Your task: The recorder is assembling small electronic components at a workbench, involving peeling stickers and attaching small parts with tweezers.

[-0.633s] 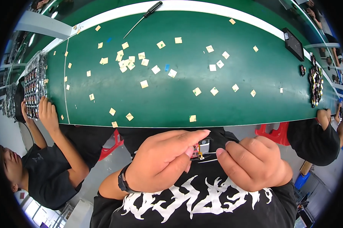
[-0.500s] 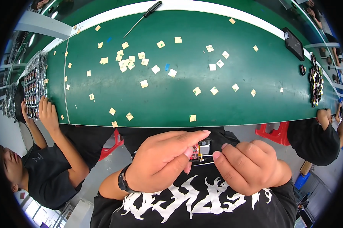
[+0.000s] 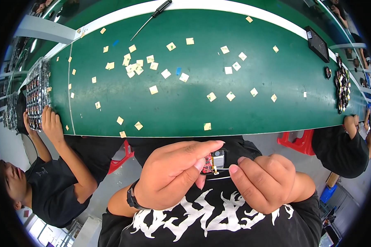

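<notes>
My left hand (image 3: 169, 173) is closed around a small black-cased electronic device (image 3: 225, 153), held in front of my chest just off the table's near edge. Inside its open case show a red circuit board (image 3: 208, 164) and a silver, battery-like block (image 3: 219, 159). A small pale connector-like piece sits by the board's lower corner. My right hand (image 3: 265, 181) is pinched closed beside the device. From its thumb and forefinger a thin pale strip (image 3: 223, 168) reaches to the device; whether it is a wire or a tool tip I cannot tell.
Many small cream stickers lie scattered over the green table (image 3: 185, 111). A black screwdriver (image 3: 154, 15) rests at the far edge. At right are a black tray (image 3: 317, 44) and a heap of small dark parts (image 3: 341, 86). At left, a co-worker's hand (image 3: 51, 123) touches clear trays (image 3: 38, 92).
The view has shifted slightly. The device and my left hand sit a little further left, showing slightly more of the board and the thin strip. Both hands keep their grip.
</notes>
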Available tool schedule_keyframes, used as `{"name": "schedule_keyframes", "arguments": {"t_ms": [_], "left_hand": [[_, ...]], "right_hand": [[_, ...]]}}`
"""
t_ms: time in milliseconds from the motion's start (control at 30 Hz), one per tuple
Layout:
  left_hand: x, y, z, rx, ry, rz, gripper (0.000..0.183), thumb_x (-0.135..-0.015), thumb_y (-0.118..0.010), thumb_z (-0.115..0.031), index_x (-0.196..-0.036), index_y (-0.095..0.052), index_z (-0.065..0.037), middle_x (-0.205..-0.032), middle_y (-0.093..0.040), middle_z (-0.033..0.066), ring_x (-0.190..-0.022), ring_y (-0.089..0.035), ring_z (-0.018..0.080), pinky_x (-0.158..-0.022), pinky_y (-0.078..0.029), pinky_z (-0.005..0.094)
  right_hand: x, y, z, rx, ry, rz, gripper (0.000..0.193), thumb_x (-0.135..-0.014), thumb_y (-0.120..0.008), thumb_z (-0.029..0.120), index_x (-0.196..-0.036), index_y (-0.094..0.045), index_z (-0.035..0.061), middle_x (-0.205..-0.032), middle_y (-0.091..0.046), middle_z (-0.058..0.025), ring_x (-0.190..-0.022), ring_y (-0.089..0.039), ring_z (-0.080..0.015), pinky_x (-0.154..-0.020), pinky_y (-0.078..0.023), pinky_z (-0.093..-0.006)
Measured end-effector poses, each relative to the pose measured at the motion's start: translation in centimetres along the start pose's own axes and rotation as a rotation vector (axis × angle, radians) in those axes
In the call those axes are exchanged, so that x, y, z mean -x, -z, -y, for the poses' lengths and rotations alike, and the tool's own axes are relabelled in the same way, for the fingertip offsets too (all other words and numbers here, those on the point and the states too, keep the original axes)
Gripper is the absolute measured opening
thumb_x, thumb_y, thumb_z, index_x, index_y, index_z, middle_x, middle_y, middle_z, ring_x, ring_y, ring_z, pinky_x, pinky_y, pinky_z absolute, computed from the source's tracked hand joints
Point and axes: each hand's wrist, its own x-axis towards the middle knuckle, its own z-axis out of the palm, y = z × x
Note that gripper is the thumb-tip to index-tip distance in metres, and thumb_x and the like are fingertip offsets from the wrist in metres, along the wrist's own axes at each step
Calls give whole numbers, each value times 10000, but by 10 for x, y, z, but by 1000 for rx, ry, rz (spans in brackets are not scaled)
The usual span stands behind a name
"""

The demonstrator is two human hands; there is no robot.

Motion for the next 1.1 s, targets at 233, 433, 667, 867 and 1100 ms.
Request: {"name": "schedule_keyframes", "arguments": {"t_ms": [233, 433, 667, 867, 1100], "left_hand": [[-1, -4, 6, -32, -22, -32, 356, -1037, -461, -43, -1334, -617, 76, -910, -687, 128, -616, -651, 107, -519, -474, 218], [-3, -3, 7, -65, -37, -5, 357, -1027, -463, -31, -1328, -619, 77, -876, -680, 121, -607, -647, 106, -510, -468, 217], [-5, 0, 1, -42, -1, 24, 352, -1025, -479, 18, -1348, -591, 103, -934, -642, 117, -656, -639, 125, -614, -512, 260], [-6, 0, 0, 1, -14, 1, 350, -1039, -475, -3, -1353, -587, 105, -1002, -672, 146, -659, -649, 129, -614, -513, 262], [-4, 2, 0, -7, -17, 16, 353, -1039, -475, -7, -1356, -587, 101, -962, -663, 131, -654, -640, 126, -605, -507, 258]], "right_hand": [[0, 3, -7, -56, 35, 58, 237, -703, -690, 67, -923, -730, -14, -812, -647, -70, -643, -521, -138, -470, -326, -246], [1, 3, -10, -103, 25, 53, 237, -683, -697, 60, -909, -729, -6, -813, -628, -57, -634, -509, -130, -464, -321, -235], [0, 8, -3, -5, 36, 63, 255, -678, -705, 56, -919, -730, -26, -802, -674, -102, -630, -525, -148, -472, -298, -242], [-1, 6, 2, 75, 38, 18, 294, -657, -712, 51, -930, -729, -57, -797, -701, -159, -589, -523, -158, -463, -264, -256], [-1, 4, 1, 18, 47, 12, 298, -661, -709, 43, -943, -734, -52, -816, -704, -150, -606, -535, -159, -465, -270, -254]]}}
